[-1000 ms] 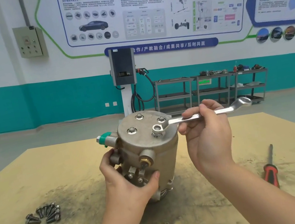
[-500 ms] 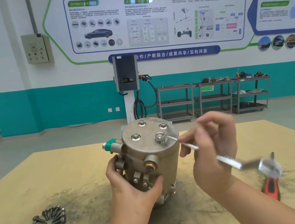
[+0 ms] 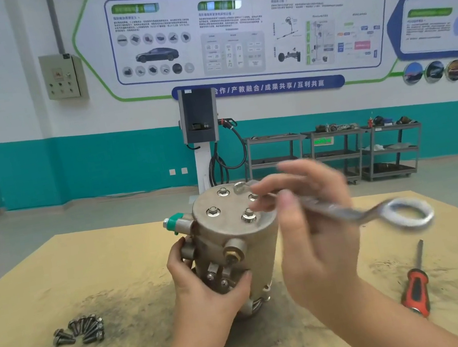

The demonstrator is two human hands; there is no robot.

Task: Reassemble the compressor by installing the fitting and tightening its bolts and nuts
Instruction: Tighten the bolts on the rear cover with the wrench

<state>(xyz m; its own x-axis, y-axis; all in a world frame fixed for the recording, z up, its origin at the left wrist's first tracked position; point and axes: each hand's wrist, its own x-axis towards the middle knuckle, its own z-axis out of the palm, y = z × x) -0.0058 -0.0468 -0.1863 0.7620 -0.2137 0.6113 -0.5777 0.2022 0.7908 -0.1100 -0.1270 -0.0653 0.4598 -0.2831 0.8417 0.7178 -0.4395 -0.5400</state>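
Observation:
A grey metal compressor (image 3: pixel 232 234) stands upright on the yellow table (image 3: pixel 59 295). Several flanged bolts (image 3: pixel 248 216) sit in its round top plate. A green-capped fitting (image 3: pixel 175 221) sticks out at its upper left, a brass port (image 3: pixel 233 252) faces me. My left hand (image 3: pixel 208 287) grips the compressor's lower front. My right hand (image 3: pixel 306 220) holds a silver combination wrench (image 3: pixel 360 211) just right of the top plate. The wrench is blurred; its ring end points right and its other end lies over the plate's far edge.
Several loose bolts (image 3: pixel 79 331) lie in a pile at the left on a dark, dirty patch of table. A red-handled screwdriver (image 3: pixel 415 284) lies at the right. Shelving carts (image 3: pixel 334 151) and a charging post (image 3: pixel 202 135) stand by the far wall.
The wrench came off the front-right bolt, swung down to the right, then rose again with its far end over the plate's back edge. The view shifted slightly. My left hand kept its grip.

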